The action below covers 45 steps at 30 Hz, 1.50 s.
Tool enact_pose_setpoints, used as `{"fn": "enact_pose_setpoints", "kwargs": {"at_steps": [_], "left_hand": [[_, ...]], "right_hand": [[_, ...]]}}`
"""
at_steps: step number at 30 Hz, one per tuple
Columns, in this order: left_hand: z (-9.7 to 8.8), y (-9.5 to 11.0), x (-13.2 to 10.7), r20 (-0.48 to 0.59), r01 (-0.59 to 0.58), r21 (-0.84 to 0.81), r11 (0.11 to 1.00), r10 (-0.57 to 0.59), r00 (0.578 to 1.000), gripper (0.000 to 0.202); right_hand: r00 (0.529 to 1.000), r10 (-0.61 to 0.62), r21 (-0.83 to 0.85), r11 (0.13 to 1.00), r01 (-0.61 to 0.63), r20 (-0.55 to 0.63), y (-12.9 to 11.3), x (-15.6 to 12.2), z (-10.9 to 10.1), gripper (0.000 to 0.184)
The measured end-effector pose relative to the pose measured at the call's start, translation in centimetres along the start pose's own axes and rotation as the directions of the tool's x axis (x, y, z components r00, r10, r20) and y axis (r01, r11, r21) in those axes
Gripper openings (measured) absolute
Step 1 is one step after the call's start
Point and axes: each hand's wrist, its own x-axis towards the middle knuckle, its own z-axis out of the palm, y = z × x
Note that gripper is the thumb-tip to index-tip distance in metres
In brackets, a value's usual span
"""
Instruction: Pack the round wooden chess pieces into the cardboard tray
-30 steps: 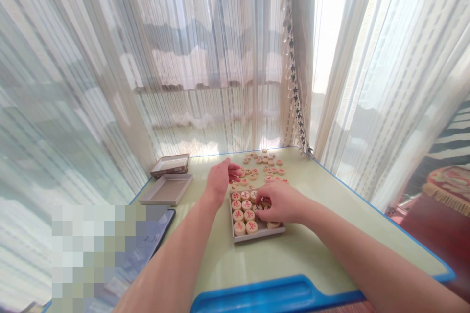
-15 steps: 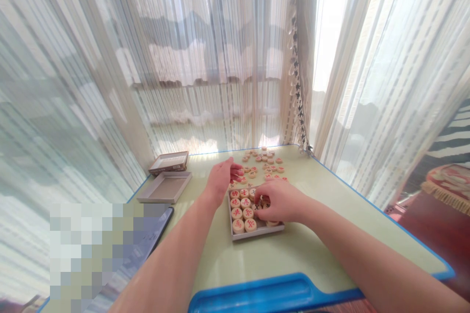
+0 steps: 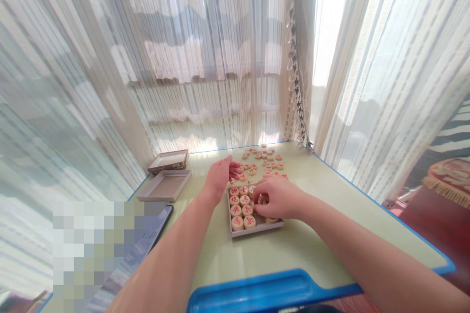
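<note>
A shallow grey tray [image 3: 257,229] lies on the pale green table [image 3: 293,249], holding several round wooden chess pieces with red characters [image 3: 240,205]. My right hand [image 3: 276,199] hovers over the tray's right half, fingers curled in a pinch on a chess piece [image 3: 263,199]. My left hand [image 3: 220,177] rests at the tray's far left corner, fingers bent toward the loose pieces [image 3: 264,161] scattered beyond; what its fingertips touch is unclear.
Two empty grey box halves [image 3: 165,186] [image 3: 169,160] sit at the far left. A dark phone [image 3: 147,244] lies left of my arm beside a blurred patch. Sheer curtains surround the table; a blue rim [image 3: 253,291] runs along the near edge.
My right hand has shifted slightly left over the tray with its pinch. The left hand stays in place. The view has tilted a little.
</note>
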Motion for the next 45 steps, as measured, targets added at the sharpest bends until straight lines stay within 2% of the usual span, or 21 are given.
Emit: {"fn": "enact_pose_setpoints", "kwargs": {"at_steps": [12, 29, 35, 45], "left_hand": [[0.31, 0.06, -0.35, 0.002, -0.046, 0.07, 0.996, 0.046, 0.999, 0.042], [0.26, -0.53, -0.12, 0.06, -0.076, 0.12, 0.99, 0.07, 0.996, 0.037], [0.3, -0.7, -0.04, 0.056, -0.084, 0.134, 0.987, 0.077, 0.995, 0.036], [0.3, -0.75, -0.04, 0.057, -0.075, 0.14, 0.987, 0.067, 0.996, 0.035]], "right_hand": [[1.0, 0.007, -0.027, 1.0, -0.007, 0.004, -0.17, 0.02, 0.0, 0.015], [1.0, 0.01, -0.073, 0.997, -0.009, 0.01, -0.04, 0.2, 0.11, 0.016], [0.999, 0.049, -0.089, 0.995, -0.047, 0.024, -0.02, 0.32, 0.16, 0.015], [1.0, 0.017, -0.061, 0.998, -0.017, -0.009, 0.07, 0.21, 0.21, 0.015]]}}
